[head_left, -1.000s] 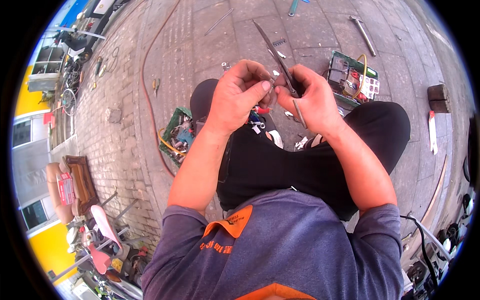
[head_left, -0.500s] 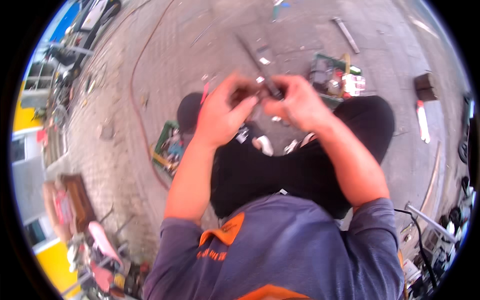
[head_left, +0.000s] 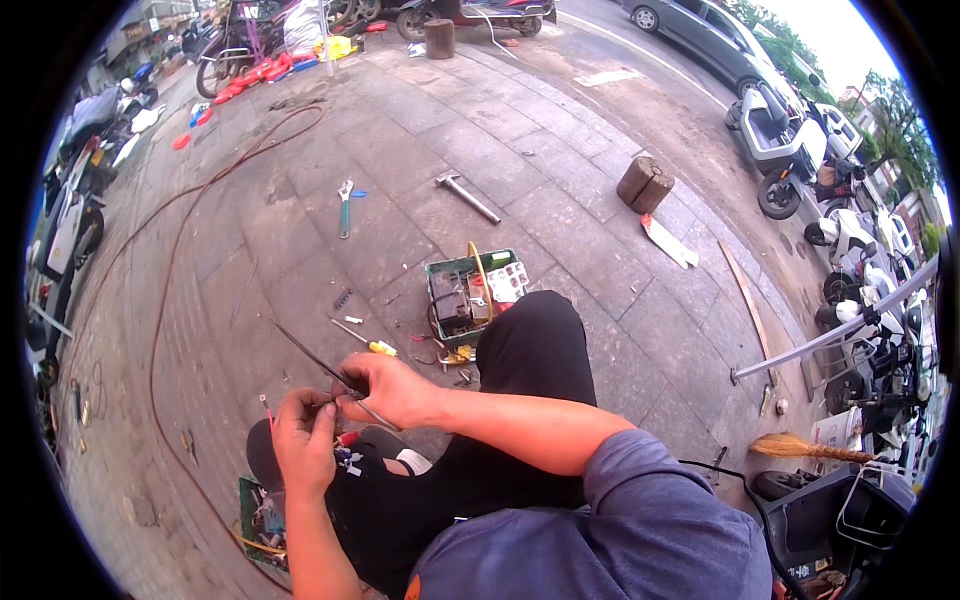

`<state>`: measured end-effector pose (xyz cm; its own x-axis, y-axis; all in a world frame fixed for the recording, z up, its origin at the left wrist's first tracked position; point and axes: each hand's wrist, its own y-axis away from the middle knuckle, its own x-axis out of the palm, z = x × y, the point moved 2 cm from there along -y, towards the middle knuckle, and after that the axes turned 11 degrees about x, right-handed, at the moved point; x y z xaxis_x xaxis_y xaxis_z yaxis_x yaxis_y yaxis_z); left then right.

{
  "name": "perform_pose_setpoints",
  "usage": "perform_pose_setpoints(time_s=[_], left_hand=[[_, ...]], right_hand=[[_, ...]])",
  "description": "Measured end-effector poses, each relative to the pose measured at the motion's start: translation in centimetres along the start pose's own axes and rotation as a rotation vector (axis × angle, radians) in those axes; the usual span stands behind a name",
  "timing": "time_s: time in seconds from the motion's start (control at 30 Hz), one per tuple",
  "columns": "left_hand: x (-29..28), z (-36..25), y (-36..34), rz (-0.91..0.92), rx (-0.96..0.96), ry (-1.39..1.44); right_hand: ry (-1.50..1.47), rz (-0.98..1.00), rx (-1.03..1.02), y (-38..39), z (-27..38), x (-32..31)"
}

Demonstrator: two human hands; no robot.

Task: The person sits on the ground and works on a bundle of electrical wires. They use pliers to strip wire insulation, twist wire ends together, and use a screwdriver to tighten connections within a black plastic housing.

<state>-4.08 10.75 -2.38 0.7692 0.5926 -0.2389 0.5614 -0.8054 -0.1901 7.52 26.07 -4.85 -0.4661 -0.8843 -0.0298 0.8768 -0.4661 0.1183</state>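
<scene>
My right hand (head_left: pixel 392 391) is closed around a long, thin, dark rod-like tool (head_left: pixel 306 346), which slants toward the far left and tapers to its end. My left hand (head_left: pixel 304 440) is pinched closed against the right fingertips; whatever sits between its fingers is too small to make out. Beside it a thin pinkish-red strip (head_left: pixel 266 405) sticks up. Just beyond my hands a yellow-handled screwdriver (head_left: pixel 381 348) lies on the paving near a small dark piece (head_left: pixel 343 298). Under my hands, something red (head_left: pixel 347 438) shows by my legs.
A green crate (head_left: pixel 432 275) of parts stands past my right knee, another crate (head_left: pixel 247 500) by my left leg. Farther out lie a green-handled adjustable wrench (head_left: pixel 345 217), a hammer (head_left: pixel 468 198), a wooden block (head_left: pixel 645 185) and a brown hose (head_left: pixel 155 345). A broom (head_left: pixel 810 447) lies at right.
The view has swung up and to the right, now showing the street and scooters. My hands now sit lower left in the picture, still close together, the dark tool still in the right.
</scene>
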Motion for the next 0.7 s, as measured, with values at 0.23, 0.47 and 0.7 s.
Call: perform_pose_setpoints(time_s=[0.23,0.47,0.7], left_hand=[[-1.0,1.0,0.4,-0.105,0.032,0.142],[-0.9,0.6,0.6,-0.145,0.221,-0.118],[0.0,-1.3,0.7,-0.036,0.506,-0.72]], right_hand=[[0.091,-0.151,-0.153,1.4,0.9,2.1],[0.132,-0.146,-0.056,1.7,1.4,2.4],[0.204,-0.208,-0.144,1.8,0.7,2.2]])
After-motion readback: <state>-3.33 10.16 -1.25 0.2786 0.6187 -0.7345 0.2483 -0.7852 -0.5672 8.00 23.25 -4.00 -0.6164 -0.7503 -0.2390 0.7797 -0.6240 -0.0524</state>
